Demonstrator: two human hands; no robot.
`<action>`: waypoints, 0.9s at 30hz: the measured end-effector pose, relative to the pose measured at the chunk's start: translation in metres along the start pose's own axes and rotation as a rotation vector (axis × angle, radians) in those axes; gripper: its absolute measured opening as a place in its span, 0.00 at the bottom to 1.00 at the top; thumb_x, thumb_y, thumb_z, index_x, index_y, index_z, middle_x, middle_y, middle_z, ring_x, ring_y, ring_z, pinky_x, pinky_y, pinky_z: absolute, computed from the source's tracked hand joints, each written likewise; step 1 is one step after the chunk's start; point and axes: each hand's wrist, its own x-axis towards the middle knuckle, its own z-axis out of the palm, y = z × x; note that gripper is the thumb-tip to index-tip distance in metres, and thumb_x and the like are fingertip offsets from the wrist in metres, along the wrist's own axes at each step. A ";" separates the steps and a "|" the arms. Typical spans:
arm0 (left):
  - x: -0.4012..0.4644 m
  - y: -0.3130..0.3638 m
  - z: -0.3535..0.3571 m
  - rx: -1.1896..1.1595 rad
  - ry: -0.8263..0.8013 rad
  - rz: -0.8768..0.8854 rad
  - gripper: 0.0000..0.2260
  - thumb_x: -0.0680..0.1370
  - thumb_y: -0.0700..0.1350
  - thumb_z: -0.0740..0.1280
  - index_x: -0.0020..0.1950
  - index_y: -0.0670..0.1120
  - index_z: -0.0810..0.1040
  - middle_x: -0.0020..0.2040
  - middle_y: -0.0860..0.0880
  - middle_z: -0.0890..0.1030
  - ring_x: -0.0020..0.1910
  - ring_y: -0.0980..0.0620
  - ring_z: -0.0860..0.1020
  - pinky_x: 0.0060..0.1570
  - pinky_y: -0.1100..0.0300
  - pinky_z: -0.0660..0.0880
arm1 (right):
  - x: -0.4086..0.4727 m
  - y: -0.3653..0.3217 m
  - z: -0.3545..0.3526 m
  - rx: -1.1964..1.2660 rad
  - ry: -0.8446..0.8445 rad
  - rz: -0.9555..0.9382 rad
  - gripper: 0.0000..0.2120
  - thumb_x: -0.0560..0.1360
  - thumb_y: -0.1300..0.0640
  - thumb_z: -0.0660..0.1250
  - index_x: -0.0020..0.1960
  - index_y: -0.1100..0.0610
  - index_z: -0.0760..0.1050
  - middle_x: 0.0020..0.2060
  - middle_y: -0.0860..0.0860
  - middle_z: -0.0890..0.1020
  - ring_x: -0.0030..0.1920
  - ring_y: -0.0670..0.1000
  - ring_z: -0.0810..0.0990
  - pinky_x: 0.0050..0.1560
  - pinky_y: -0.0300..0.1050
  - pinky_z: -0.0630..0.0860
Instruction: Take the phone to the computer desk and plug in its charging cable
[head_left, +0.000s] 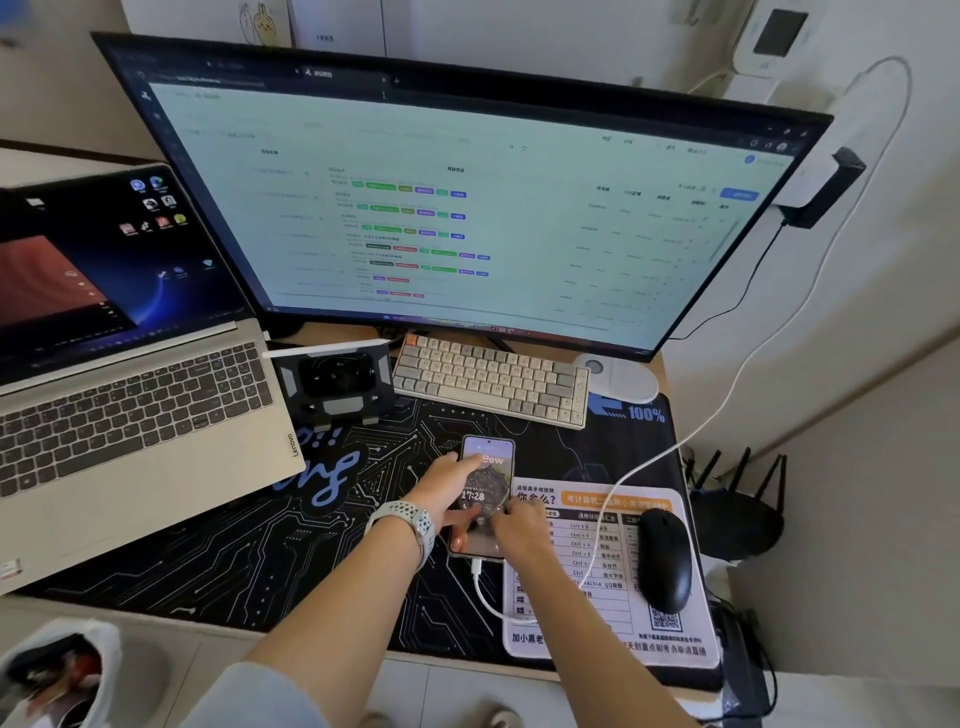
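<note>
The phone (488, 467) lies face up on the black desk mat (249, 545), its screen lit and showing 17:28. A white charging cable (485, 592) is plugged into its near end and loops right, then up toward the wall. My left hand (447, 491), with a white watch on the wrist, grips the phone's left side, thumb across the screen. My right hand (519, 525) rests on the phone's lower right edge, fingers curled against it.
A large monitor (457, 208) stands behind, with a small keyboard (493, 379) under it. An open laptop (124, 374) sits at the left, a black stand (335, 384) beside it. A black mouse (665, 561) rests on a printed white pad (597, 623) at the right.
</note>
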 end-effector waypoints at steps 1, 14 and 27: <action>0.000 0.000 0.000 0.014 -0.005 0.004 0.23 0.79 0.51 0.64 0.69 0.41 0.68 0.61 0.40 0.76 0.53 0.47 0.80 0.50 0.50 0.82 | 0.001 0.000 0.000 -0.008 0.000 -0.002 0.14 0.79 0.58 0.58 0.57 0.66 0.76 0.65 0.59 0.66 0.57 0.57 0.74 0.65 0.53 0.71; -0.002 0.005 -0.013 0.376 0.088 0.100 0.14 0.77 0.54 0.63 0.54 0.43 0.74 0.62 0.44 0.78 0.61 0.45 0.76 0.43 0.55 0.71 | -0.003 -0.003 -0.003 0.026 -0.018 0.043 0.14 0.77 0.60 0.59 0.57 0.66 0.76 0.69 0.60 0.64 0.62 0.61 0.74 0.66 0.58 0.71; -0.054 0.067 -0.013 0.466 0.261 0.636 0.07 0.75 0.50 0.67 0.44 0.47 0.79 0.43 0.50 0.85 0.30 0.57 0.84 0.30 0.67 0.74 | -0.013 -0.037 -0.048 0.053 0.081 -0.136 0.27 0.77 0.60 0.61 0.75 0.59 0.62 0.69 0.62 0.67 0.54 0.58 0.78 0.59 0.54 0.77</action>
